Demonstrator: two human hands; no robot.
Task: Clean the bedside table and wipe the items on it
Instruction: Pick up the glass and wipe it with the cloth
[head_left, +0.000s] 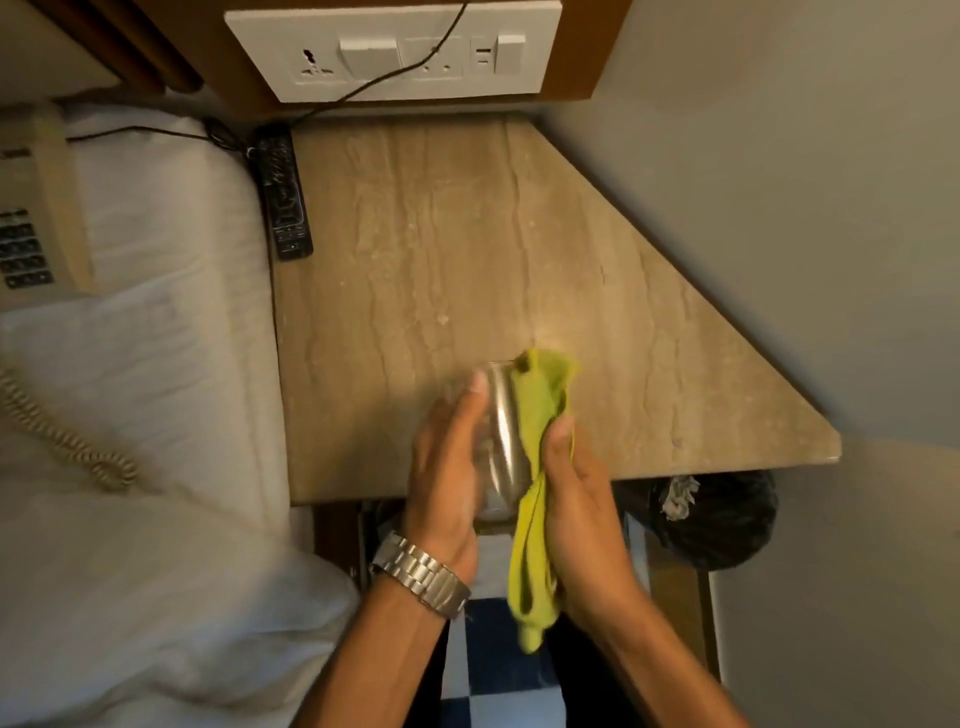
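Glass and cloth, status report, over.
Left hand holds glass. Right hand presses yellow cloth against it. Remote lies on table.

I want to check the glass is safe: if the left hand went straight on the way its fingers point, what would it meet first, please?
Probably nothing near: the left hand, gripping the glass, points toward the wall over bare table. The socket panel looks first in line, though depth is unclear.

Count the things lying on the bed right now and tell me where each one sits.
2. A beige telephone lies at the bed's far left edge, its coiled cord trailing toward the viewer. A black remote control lies along the bed's right edge, beside the table. Bedding folds could hide others.
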